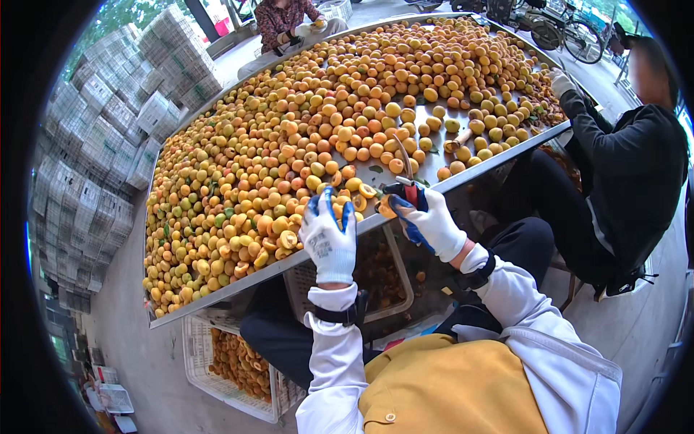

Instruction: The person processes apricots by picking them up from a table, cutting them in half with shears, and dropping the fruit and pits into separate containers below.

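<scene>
My left hand [329, 235], in a white glove with blue fingertips, reaches over the table's near edge. Its fingers are apart and touch or nearly touch the apricots there; I see nothing held. My right hand [432, 223], gloved the same way, is closed on a knife [411, 193] with a red and black handle. The thin curved blade points away from me over the table. Beside the right fingers is an orange apricot piece [386, 208], and I cannot tell whether they grip it. A cut apricot half [367, 190] lies between my hands, among whole apricots [267, 152].
The metal table's raised rim [499, 153] runs in front of me. A wooden-handled tool [460, 139] lies among the fruit. Below stand a white crate [273, 390] of apricot pieces and another crate [405, 271]. Co-workers sit at right [629, 159] and far side [285, 22]. Crates [94, 137] are stacked left.
</scene>
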A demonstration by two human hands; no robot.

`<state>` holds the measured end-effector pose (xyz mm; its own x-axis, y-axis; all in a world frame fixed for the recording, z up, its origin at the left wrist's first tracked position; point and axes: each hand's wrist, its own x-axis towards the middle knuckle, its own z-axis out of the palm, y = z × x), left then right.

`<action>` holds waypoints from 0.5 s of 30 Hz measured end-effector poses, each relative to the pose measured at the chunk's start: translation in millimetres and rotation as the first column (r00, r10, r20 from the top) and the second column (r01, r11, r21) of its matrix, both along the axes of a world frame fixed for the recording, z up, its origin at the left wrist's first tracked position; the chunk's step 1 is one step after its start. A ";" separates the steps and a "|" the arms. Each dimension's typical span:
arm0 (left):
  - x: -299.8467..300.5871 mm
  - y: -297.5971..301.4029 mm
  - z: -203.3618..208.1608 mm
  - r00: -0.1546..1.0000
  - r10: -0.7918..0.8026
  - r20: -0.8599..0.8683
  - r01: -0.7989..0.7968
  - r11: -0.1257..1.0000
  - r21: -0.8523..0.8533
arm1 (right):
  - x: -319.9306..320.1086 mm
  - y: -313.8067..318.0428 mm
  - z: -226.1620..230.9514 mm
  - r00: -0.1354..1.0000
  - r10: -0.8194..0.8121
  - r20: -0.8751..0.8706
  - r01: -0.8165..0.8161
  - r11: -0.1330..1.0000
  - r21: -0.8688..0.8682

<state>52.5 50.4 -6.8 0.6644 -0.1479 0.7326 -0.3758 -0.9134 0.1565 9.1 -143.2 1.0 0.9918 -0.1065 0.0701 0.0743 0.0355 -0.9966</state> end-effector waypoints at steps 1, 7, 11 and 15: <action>-3.2 1.5 -0.2 0.990 -0.095 -0.103 0.079 0.986 -0.149 | 1.5 3.5 0.4 0.998 -0.046 0.047 0.050 0.996 -0.069; -35.5 -12.1 -3.7 0.418 -0.901 0.115 -0.426 -0.307 -0.851 | -5.2 29.5 0.7 0.897 0.190 0.399 0.054 0.849 -0.525; -36.3 50.2 -45.5 0.449 -0.858 0.249 -0.444 -0.456 -0.772 | -2.8 32.2 3.4 0.885 0.196 0.422 0.052 0.860 -0.508; -35.2 135.4 20.3 0.833 -0.554 -0.021 -0.147 -0.184 -0.972 | 2.6 -10.9 2.8 0.948 -0.055 0.313 0.192 0.884 -0.425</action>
<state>17.3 185.8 13.5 0.9661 0.2545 -0.0423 -0.0949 0.5031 0.8590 11.7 -154.1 3.8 0.9023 -0.1165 0.4150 0.3294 -0.4345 -0.8382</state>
